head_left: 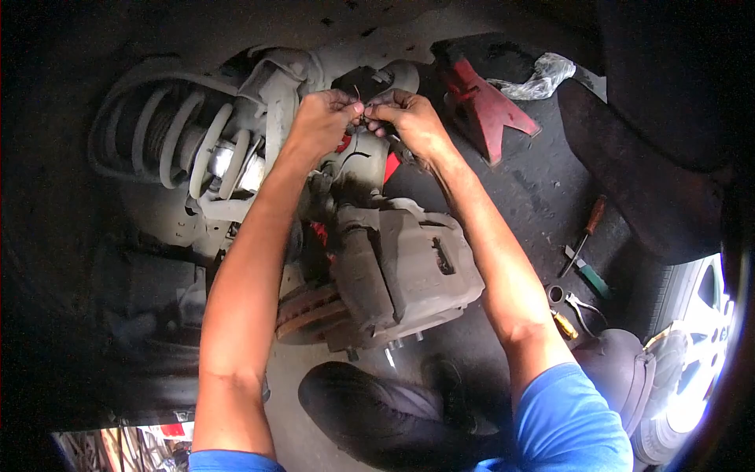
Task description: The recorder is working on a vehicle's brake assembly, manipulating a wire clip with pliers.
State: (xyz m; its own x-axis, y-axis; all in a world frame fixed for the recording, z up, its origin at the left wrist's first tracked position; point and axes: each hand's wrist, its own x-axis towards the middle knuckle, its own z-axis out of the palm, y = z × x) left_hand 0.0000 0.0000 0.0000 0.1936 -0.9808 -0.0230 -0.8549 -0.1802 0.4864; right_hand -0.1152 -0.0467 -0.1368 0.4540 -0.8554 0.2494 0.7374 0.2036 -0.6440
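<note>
Both bare hands were up at 12 o'clock, close tog., fingertips abt touching. L hand point(326, 118): thumb & fingers pinched on a thin strand point(357, 93), its free end poking up twd 12. R hand point(405, 122): fingers bunched just beside it at 3 o'clock; couldn't tell if clamped on anything, tips too small to make out.

Coil spring point(177, 145) lay at 10 o'clock, well apart from the hands. Brake caliper point(417, 263), grey & dusty, sat just off ctr twd 5, betw. the forearms, w/ rusty brake disc point(311, 311) at its 8 o'clock. Red stand point(499, 130) stood at approx. 1:30, crumpled clear plastic point(546, 75) near it at its 2 o'clock.

Floor tools: brown-handled screwdriver point(594, 216) at 3, green-handled tool point(594, 282) just below; yellow-handled tool point(564, 325) at abt 4. Wheel point(704, 346) at 4, nr the rim. Dark shoe point(354, 401) at 6.
</note>
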